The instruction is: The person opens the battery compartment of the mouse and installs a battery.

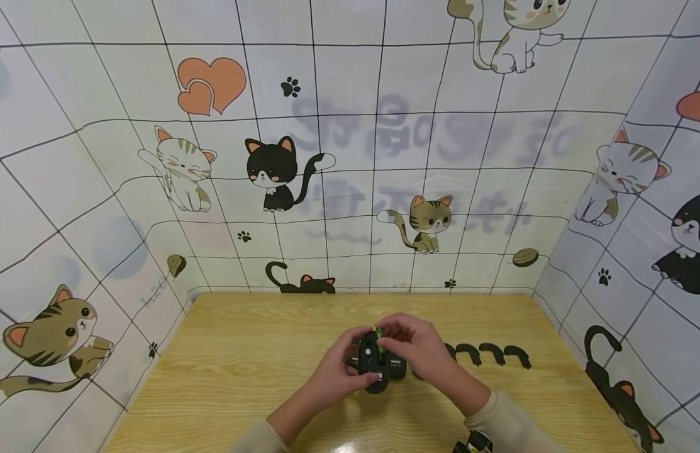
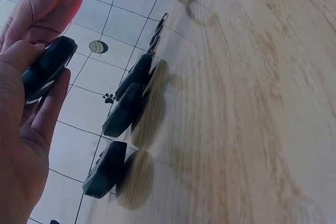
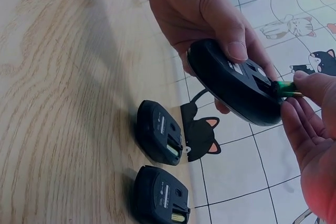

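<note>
My left hand (image 1: pixel 339 366) holds a black computer mouse (image 3: pixel 226 85) above the table, its underside with a label and open battery slot turned up. The thumb lies on that underside, fingers beneath. My right hand (image 1: pixel 416 345) pinches a green battery (image 3: pixel 285 89) between thumb and fingers, one end right at the slot. In the left wrist view the same mouse (image 2: pixel 50 69) hides the battery. Below the hands stand more black mice; two in the right wrist view, a nearer mouse (image 3: pixel 160 195) and a farther mouse (image 3: pixel 157 132), each show a battery in their slot.
Several curved black covers (image 1: pixel 492 353) lie in a row on the wooden table (image 1: pixel 225 352), right of the hands. One is partly behind the right hand. A cat-patterned cloth (image 1: pixel 350 157) walls the table at the back and both sides.
</note>
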`<state>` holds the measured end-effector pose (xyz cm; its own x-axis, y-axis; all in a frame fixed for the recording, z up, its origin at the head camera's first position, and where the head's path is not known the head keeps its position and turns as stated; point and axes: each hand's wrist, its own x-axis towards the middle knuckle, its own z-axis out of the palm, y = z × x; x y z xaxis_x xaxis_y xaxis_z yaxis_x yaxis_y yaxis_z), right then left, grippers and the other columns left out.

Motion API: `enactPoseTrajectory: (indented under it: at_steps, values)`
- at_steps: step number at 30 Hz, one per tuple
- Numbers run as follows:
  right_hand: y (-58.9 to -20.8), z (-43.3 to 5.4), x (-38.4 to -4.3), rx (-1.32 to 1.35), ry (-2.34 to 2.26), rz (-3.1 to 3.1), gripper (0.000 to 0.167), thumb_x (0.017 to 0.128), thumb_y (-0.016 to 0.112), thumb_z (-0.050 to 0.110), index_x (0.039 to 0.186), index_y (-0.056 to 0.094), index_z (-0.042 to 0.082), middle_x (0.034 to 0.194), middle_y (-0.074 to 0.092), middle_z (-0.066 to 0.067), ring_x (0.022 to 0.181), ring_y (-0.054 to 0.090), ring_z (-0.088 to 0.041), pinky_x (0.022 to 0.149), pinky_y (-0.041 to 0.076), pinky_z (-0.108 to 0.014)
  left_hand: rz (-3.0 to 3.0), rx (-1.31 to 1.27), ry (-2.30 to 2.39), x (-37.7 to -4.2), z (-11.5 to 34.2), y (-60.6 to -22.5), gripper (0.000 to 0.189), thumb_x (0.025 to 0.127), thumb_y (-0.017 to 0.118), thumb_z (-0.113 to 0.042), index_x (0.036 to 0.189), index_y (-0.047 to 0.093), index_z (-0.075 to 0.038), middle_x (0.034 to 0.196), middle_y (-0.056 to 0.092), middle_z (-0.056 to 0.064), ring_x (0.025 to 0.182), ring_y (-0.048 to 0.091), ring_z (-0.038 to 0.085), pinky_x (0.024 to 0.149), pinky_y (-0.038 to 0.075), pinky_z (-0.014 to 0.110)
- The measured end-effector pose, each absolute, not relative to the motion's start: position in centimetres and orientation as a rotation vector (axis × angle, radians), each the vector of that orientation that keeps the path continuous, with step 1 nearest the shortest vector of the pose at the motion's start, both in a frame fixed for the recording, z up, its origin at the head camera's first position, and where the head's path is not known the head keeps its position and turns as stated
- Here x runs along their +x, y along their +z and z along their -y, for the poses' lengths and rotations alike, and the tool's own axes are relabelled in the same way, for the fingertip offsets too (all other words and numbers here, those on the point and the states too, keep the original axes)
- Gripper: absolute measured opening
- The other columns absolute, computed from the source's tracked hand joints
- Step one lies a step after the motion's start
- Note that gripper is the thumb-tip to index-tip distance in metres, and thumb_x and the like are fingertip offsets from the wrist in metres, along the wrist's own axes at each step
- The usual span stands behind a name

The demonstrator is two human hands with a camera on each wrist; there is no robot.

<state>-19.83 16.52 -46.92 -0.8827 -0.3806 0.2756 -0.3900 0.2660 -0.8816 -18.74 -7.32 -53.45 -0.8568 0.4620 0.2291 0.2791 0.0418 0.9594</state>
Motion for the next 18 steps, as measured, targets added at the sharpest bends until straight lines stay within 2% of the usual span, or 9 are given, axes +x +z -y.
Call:
enactPoseTrajectory:
  at_steps: [7, 9, 14, 18]
  values:
    - [-47.24, -16.35, -19.93, 0.759, 1.61, 2.526, 0.018, 0.102, 0.082, 0.022, 0.12, 0.08, 0.024, 0.1, 0.074, 0.006, 0.089, 0.07, -0.017, 0.073, 0.06, -0.03, -2.166, 0.76, 1.935, -18.79, 7.28, -53.33, 0.083, 0.095, 0.089, -0.01, 0.162, 0.047, -0.034, 0.155, 0.054, 0.006, 0.119, 0.072, 0.023, 0.079, 0.069, 0.039]
    - [-47.28, -16.36, -19.98, 0.767, 1.588, 2.527, 0.017, 0.102, 0.082, 0.022, 0.119, 0.08, 0.026, 0.1, 0.073, 0.007, 0.088, 0.069, -0.017, 0.072, 0.059, -0.03, -2.164, 0.755, 1.936, -18.76, 7.31, -53.31, 0.083, 0.095, 0.089, -0.01, 0.163, 0.046, -0.032, 0.155, 0.055, 0.007, 0.12, 0.072, 0.024, 0.08, 0.069, 0.039]
    - [-47.57, -16.49, -20.12, 0.814, 1.579, 2.507, 0.015, 0.103, 0.082, 0.022, 0.118, 0.08, 0.024, 0.103, 0.072, 0.006, 0.087, 0.068, -0.017, 0.072, 0.058, -0.031, -2.16, 0.748, 1.945, -18.74, 7.39, -53.38, 0.082, 0.096, 0.088, -0.011, 0.165, 0.045, -0.02, 0.154, 0.056, 0.012, 0.12, 0.072, 0.024, 0.08, 0.069, 0.038]
    - [-47.95, -16.56, -20.33, 0.842, 1.569, 2.505, 0.016, 0.102, 0.083, 0.021, 0.117, 0.081, 0.024, 0.105, 0.071, 0.005, 0.087, 0.068, -0.017, 0.072, 0.059, -0.031, -2.147, 0.73, 1.957, -18.8, 7.43, -53.39, 0.08, 0.096, 0.088, -0.011, 0.164, 0.046, -0.021, 0.153, 0.057, 0.014, 0.122, 0.072, 0.025, 0.081, 0.069, 0.038]
